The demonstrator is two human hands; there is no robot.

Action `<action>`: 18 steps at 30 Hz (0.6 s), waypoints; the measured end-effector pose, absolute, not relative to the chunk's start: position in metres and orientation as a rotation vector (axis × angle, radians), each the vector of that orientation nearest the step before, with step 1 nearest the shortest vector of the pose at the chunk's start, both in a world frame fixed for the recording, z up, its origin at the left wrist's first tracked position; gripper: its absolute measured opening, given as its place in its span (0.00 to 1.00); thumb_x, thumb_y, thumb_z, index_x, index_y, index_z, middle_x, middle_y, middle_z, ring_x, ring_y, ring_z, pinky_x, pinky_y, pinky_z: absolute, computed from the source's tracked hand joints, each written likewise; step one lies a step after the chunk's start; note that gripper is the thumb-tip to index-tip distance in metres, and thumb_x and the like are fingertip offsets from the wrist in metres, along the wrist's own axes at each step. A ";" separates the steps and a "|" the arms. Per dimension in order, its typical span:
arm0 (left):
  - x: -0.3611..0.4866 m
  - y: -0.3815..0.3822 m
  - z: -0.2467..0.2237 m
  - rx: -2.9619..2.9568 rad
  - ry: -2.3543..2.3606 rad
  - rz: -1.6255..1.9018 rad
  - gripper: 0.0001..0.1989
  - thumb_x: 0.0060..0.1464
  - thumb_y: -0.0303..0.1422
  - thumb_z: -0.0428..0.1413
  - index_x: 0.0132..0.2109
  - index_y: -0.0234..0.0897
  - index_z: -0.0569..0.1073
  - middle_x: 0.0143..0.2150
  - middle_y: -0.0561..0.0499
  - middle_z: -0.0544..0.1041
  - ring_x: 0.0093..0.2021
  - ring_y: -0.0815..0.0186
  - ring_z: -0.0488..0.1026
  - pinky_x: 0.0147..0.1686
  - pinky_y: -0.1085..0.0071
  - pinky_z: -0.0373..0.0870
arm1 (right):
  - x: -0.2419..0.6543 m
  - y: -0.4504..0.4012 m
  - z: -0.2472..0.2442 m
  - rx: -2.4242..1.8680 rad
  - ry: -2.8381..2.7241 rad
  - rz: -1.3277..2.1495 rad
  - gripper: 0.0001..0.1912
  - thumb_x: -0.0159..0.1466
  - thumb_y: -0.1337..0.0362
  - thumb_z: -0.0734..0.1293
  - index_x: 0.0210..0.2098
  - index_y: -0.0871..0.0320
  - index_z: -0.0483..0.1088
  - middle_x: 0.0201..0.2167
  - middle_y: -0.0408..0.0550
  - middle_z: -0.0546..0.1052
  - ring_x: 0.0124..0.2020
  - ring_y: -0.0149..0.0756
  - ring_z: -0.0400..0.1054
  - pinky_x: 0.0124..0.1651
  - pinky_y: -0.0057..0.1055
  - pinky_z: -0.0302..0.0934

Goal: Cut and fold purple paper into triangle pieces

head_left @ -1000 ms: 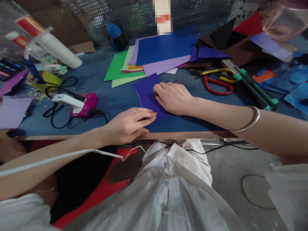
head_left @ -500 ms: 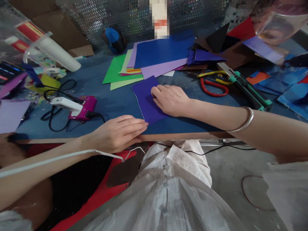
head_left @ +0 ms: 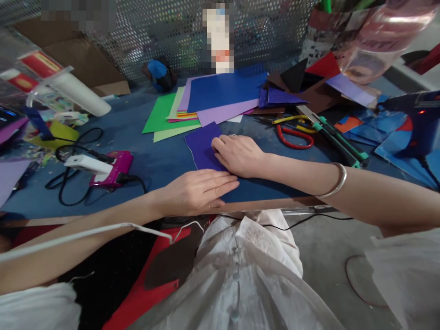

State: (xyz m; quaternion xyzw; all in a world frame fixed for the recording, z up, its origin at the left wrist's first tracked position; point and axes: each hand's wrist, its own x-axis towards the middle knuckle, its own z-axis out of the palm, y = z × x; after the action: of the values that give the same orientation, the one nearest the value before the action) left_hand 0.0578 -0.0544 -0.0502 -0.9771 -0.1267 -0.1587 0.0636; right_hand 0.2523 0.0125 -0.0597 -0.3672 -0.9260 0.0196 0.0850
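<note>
A sheet of dark purple paper lies at the table's near edge; both hands cover its right side and its near end. My left hand is laid flat along that near end, fingers stretched out together. Just beyond its fingertips is my right hand, its bent fingers closed and pressed down on the paper. The palm side of my right hand is hidden.
Behind the paper is a stack of coloured sheets. To the right are red-and-yellow-handled scissors, a green-and-black cutter and a dark blue tool. A magenta power adapter with black cables sits left.
My left hand has slid right along the paper's near end, close to my right hand. My right hand stays on the paper. The view has shifted, showing more at the right.
</note>
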 end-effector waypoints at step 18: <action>0.028 -0.095 -0.054 -2.959 -0.847 -0.659 0.18 0.67 0.22 0.53 0.61 0.32 0.73 0.52 0.41 0.85 0.55 0.58 0.83 0.57 0.61 0.82 | 0.254 0.012 -0.059 -1.075 -2.767 0.078 0.18 0.77 0.62 0.53 0.58 0.61 0.67 0.54 0.60 0.78 0.51 0.48 0.74 0.44 0.38 0.60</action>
State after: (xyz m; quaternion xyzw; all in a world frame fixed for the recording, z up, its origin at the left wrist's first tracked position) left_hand 0.0284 -0.0947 -0.0540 -0.9400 -0.2691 -0.2095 -0.0032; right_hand 0.2537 0.0117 -0.0587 -0.3608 -0.9284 0.0261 0.0856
